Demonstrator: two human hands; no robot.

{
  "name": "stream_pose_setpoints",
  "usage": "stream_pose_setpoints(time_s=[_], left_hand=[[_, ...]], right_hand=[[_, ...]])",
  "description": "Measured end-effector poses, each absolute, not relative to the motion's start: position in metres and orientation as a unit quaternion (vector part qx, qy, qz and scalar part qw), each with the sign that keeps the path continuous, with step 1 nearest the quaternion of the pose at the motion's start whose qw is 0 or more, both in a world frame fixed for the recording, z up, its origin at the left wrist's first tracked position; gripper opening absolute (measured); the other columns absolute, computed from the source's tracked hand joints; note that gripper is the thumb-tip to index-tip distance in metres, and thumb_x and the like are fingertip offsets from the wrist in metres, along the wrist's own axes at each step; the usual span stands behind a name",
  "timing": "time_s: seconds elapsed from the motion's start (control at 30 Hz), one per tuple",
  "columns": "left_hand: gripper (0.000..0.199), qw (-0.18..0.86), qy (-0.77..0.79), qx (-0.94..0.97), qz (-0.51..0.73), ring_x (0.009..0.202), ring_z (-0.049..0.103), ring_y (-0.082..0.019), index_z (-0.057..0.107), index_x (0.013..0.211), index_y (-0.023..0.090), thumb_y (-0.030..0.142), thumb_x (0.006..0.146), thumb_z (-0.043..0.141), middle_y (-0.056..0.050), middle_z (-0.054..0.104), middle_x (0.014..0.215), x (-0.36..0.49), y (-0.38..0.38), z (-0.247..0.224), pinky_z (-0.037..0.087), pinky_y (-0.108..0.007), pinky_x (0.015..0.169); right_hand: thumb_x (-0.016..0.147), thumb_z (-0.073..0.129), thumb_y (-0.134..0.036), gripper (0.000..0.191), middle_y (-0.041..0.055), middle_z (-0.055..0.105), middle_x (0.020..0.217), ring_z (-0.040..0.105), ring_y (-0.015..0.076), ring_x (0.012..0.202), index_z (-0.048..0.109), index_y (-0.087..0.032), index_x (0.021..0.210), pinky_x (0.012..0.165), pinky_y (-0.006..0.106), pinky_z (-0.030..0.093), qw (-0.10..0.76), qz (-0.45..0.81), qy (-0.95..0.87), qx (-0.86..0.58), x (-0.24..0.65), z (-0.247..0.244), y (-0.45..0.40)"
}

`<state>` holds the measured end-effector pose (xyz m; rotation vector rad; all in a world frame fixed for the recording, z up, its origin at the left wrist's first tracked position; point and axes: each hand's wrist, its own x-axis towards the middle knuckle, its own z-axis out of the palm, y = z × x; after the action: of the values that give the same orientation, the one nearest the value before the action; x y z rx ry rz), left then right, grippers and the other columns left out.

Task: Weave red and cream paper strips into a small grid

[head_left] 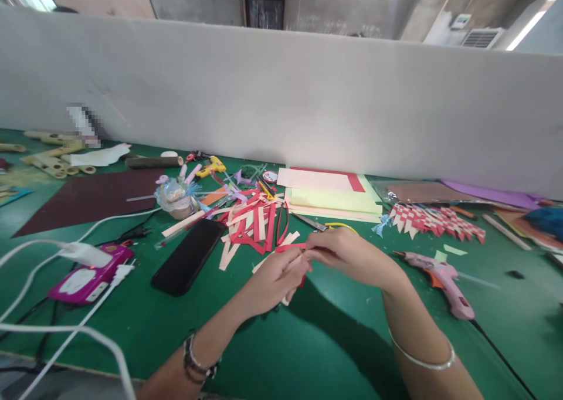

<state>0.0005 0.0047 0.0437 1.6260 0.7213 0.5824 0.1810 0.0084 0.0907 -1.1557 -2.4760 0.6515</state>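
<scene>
In the head view, my left hand (278, 275) and my right hand (349, 252) meet over the green table, fingertips pinched together. Between them are red and pale pink paper strips; one red strip (289, 247) sticks out above my left fingers, and a pale end (287, 299) pokes out below. How the strips are joined or folded is hidden by the fingers. Just beyond lies a loose pile of red and pale strips (259, 223). Scissors (311, 221) with yellow handles rest behind my right hand. A woven red-and-white paper piece (435, 219) lies to the right.
A pink glue gun (440, 277) with a cord lies right. Stacked paper sheets (338, 199) stand behind the hands. Left are a black phone (189, 259), a purple power strip (90, 282) with white cables, and a yellow glue gun (212, 166). A grey partition (281, 95) borders the table.
</scene>
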Motion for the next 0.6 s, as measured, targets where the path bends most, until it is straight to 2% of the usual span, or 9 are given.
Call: stream_pose_setpoints(time_s=[0.1,0.3,0.47,0.6], left_hand=[[0.03,0.627,0.329,0.654,0.267,0.038,0.028,-0.006,0.047,0.082,0.019,0.046,0.088,0.037,0.009,0.029,0.048,-0.008,0.005,0.039,0.027,-0.017,0.039],[0.031,0.623,0.373,0.633,0.267,0.039,0.039,-0.006,0.051,0.08,0.017,0.045,0.087,0.041,0.008,0.039,0.047,-0.028,0.009,0.032,0.033,-0.017,0.042],[0.033,0.706,0.359,0.499,0.352,0.036,0.035,-0.003,0.05,0.074,0.016,0.048,0.08,0.052,0.009,0.039,0.048,-0.028,0.014,0.029,0.036,-0.018,0.045],[0.035,0.729,0.342,0.468,0.363,0.035,0.041,-0.004,0.052,0.068,0.015,0.048,0.076,0.059,0.007,0.045,0.048,-0.021,0.018,0.033,0.037,-0.018,0.044]], right_hand=[[0.09,0.04,-0.033,0.027,-0.0013,0.051,0.059,0.042,0.0096,0.052,0.052,-0.019,0.071,0.051,0.021,0.029,0.177,0.233,-0.862,-0.413,0.181,0.089,0.013],[0.09,0.039,-0.028,0.021,-0.0023,0.054,0.063,0.046,0.0092,0.054,0.057,-0.019,0.081,0.053,0.021,0.033,0.182,0.305,-0.836,-0.417,0.181,0.068,0.035],[0.083,0.051,-0.025,0.013,0.0065,0.059,0.089,0.054,0.0174,0.082,0.059,-0.018,0.09,0.071,0.029,0.04,0.202,0.262,-0.825,-0.459,0.175,0.012,0.056],[0.076,0.059,-0.016,0.011,0.008,0.054,0.095,0.052,0.0195,0.088,0.059,-0.017,0.087,0.078,0.033,0.04,0.196,0.266,-0.823,-0.462,0.164,-0.02,0.055]])
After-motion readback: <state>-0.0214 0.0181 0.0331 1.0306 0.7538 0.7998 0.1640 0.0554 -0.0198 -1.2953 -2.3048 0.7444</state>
